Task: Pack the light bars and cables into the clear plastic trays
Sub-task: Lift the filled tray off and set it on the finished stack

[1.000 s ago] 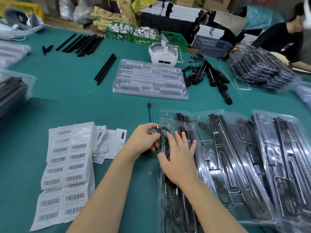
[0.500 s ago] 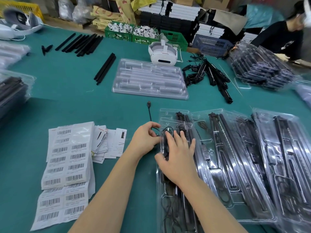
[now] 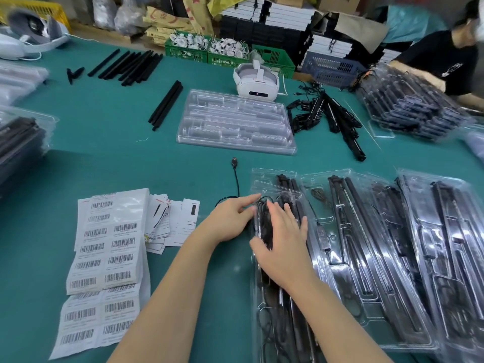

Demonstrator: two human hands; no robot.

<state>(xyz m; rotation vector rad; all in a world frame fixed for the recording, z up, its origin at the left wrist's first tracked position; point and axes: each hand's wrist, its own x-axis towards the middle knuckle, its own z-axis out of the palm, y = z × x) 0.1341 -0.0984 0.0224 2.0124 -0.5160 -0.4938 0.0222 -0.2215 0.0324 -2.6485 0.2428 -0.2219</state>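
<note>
1. Green table (image 3: 110,158) fills the frame, flat matte felt-like surface.
2. Row of filled clear plastic trays (image 3: 408,258) lower right, glossy moulded blisters overlapping side by side, long axes running from bottom of frame up and slightly left.
3. Near tray (image 3: 264,310) lower centre, same clear plastic, long axis bottom-to-top of frame, top end with hang tab pointing away from the viewer.
4. Empty tray stack (image 3: 235,124) upper centre, ribbed clear plastic, long axis lying left-right.
5. Barcode label sheets (image 3: 104,258) lower left, white paper, black bars.
6. Light bars (image 3: 293,310) in the near tray: slim black rigid sticks, lengthwise along the tray.
7. Right hand (image 3: 280,242) flat on the near tray's upper part, fingers straight and spread, pressing the coiled cable down; a second ago it sat slightly lower on the tray.
8. Left hand (image 3: 230,218) at the tray's left edge, fingers extended, tips touching the cable loop; earlier the fingers were curled, pinching it.
9. Cable (image 3: 237,179), thin black flexible cord, its free plug end lying on the table above the left hand, pointing to top of frame; plug unchanged from before.
</note>
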